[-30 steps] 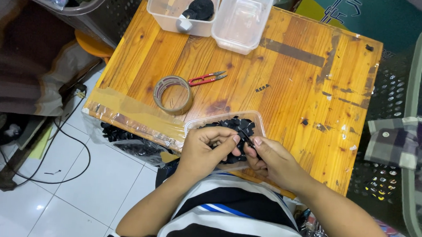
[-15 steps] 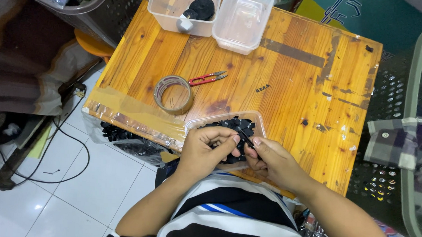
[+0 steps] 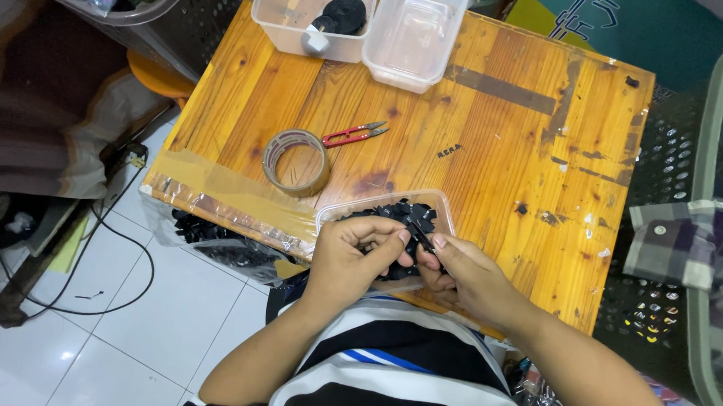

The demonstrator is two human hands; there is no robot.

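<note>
We sat at a wooden table (image 3: pixel 499 144) that filled the middle of the frame, and our two hands met at its lower edge, just below centre. Our left hand (image 3: pixel 350 257) was curled, its fingertips pinched on a small black piece (image 3: pixel 416 234), and our right hand (image 3: pixel 467 276) was closed on the same piece from the other side, thumb and forefinger touching it. Both hands hovered over a clear plastic tray (image 3: pixel 441 206) full of more small black pieces (image 3: pixel 394 213); whether the hands touched the tray we could not tell. Just above and to the left of the tray lay a roll of clear tape (image 3: pixel 296 161), and beside it, toward the centre, a pair of red-handled snips (image 3: pixel 354 133). At the top of the frame stood two clear plastic tubs side by side: the left tub (image 3: pixel 280 22) held a black round object, the right tub (image 3: pixel 414 35) looked bare. A bag of black parts (image 3: pixel 217 240) hung under the table's left corner, over the white tiled floor (image 3: pixel 119 339).
</note>
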